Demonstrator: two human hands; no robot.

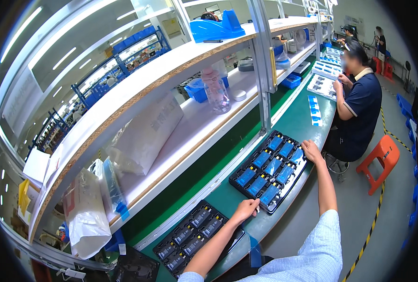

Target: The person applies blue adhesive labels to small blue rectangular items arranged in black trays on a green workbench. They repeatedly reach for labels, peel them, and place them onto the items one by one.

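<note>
**Two black trays, two hands on the green bench**

Two hands are at work here, one to each end of the same tray. Starting at the left: a black moulded plastic tray of dark rectangular parts [194,233] lies near the front edge of the green work surface [299,123], its pockets filled with dark blocks carrying small yellow marks. The left forearm crosses over that tray's right end.

Moving right, the left hand [245,210] rests at the near corner of the second black plastic tray, the one holding blue-topped rectangular parts [269,171]. The fingers are curled in narrow and pinch something small and pale; what it is cannot be told. This tray sits slanted on the bench, just right of the dark one, and its pockets show shiny blue faces in rows, with dark edges between them.

Further right, the right hand [311,151] lies on the far corner of that same tray, fingers loosely spread and flat, holding nothing that can be seen.

Now the setting. The green surface runs long and narrow away toward the upper right, with white trays of small parts [322,86] and a few blue slips further along. A seated person in a dark blue shirt [362,104] works there, beside an orange plastic stool [381,158]. Above the bench, white shelving carries a clear drinking bottle [216,92], a blue tape dispenser [214,27] and white plastic bags [88,215] at the left.
</note>
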